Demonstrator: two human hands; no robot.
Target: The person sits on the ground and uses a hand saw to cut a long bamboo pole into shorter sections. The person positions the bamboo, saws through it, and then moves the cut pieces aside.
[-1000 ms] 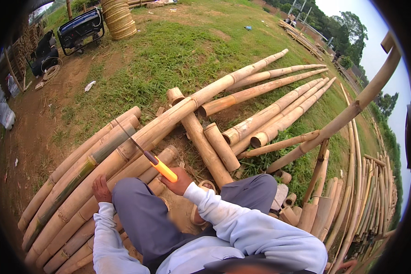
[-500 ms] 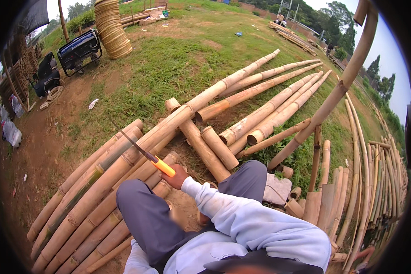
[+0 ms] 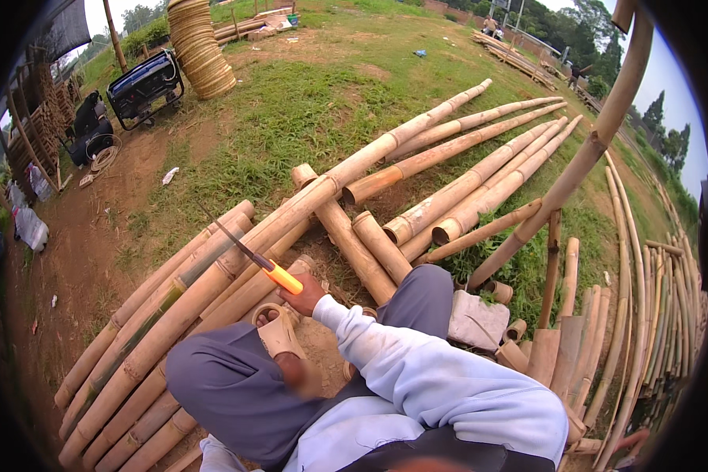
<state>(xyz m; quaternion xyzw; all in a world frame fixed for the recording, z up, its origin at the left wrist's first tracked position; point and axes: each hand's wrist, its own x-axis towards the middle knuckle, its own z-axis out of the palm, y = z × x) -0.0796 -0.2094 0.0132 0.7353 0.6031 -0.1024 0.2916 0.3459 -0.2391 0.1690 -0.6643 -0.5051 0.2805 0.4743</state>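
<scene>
My right hand (image 3: pixel 305 296) is closed round the orange-yellow handle of a hand tool with a long, narrow, dark blade (image 3: pixel 282 276). Its blade points up and left, across a long bamboo pole (image 3: pixel 283 211); whether they touch I cannot tell, nor whether the edge has teeth. That pole lies over a shorter bamboo piece (image 3: pixel 350 240) set crosswise. Below my right hand, between my bent legs, is my foot in a tan clog (image 3: pixel 278 334). Of my left arm only a bit of sleeve (image 3: pixel 220 455) shows at the lower edge; the left hand is out of sight.
More bamboo poles (image 3: pixel 145 381) lie side by side at the left, others (image 3: pixel 480 189) ahead on grass. A slanting bamboo post (image 3: pixel 562 185) rises at the right, near a pale block (image 3: pixel 477 320). A generator (image 3: pixel 144 88) and a coiled roll (image 3: pixel 200 51) stand far left.
My left-side knee has swung outward to the left, uncovering the clog and foot. My right hand keeps its grip on the tool, nearly in place. The view has shifted slightly.
</scene>
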